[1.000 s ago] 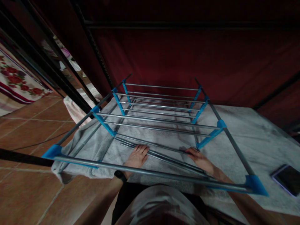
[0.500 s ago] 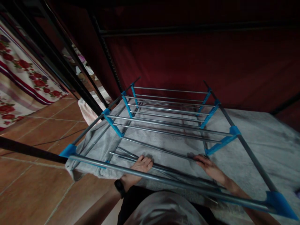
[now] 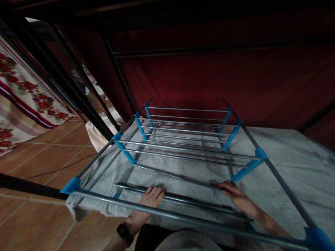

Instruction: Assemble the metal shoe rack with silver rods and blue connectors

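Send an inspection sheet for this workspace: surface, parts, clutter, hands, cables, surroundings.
Surface: rumpled grey blanket.
Job's things: rack of metal tubes with blue connectors; loose rods bunched near the person; single rod just beyond.
Clutter: pale cloth left of the rack.
Hands: left hand on the loose rods; right hand at the single rod's right end, grip partly hidden.
Cables: dark cable across the tiled floor.
Surroundings: dark-red backdrop, floral fabric left.
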A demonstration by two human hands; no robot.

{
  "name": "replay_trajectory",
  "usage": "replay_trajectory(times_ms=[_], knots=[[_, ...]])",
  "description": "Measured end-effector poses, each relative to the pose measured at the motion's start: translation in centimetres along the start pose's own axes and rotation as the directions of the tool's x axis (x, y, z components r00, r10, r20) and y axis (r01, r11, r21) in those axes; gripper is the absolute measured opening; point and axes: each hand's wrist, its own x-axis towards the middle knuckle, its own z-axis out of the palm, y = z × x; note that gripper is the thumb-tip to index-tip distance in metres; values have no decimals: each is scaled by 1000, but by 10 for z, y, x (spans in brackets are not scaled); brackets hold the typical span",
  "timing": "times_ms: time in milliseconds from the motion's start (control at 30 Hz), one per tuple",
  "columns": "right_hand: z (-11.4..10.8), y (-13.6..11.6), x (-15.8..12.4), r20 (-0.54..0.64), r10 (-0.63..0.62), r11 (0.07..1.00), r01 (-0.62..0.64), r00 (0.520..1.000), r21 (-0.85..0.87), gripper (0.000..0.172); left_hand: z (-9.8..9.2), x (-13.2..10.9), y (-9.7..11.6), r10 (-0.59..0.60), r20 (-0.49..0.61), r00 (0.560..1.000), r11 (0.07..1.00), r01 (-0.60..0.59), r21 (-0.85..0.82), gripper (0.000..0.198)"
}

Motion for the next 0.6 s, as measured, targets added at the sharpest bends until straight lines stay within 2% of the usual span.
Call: replay_trajectory(times_ms=[100, 200, 300, 467, 600], knots=[[2, -1, 2, 13, -5, 1000, 5, 1000, 1, 23, 0, -4, 0, 12, -62, 998, 1000, -12, -8, 66], [4, 1, 1, -8, -4, 1000, 4, 1000, 22, 23, 1, -12, -1, -3, -133, 991, 999, -2, -37, 56], [5, 5, -2, -30, -7, 1000, 8, 1000, 30, 23, 3, -16, 1, -24, -160, 987, 997, 12, -77, 63], [4, 9, -7, -10, -4, 1000, 4, 1000, 8, 26, -4, -10, 12, -28, -164, 986, 991, 6, -134, 74], [2, 5, -10, 25, -32, 999, 32, 999, -20, 34, -11, -1, 16, -19, -206, 978, 992, -7, -123, 68]])
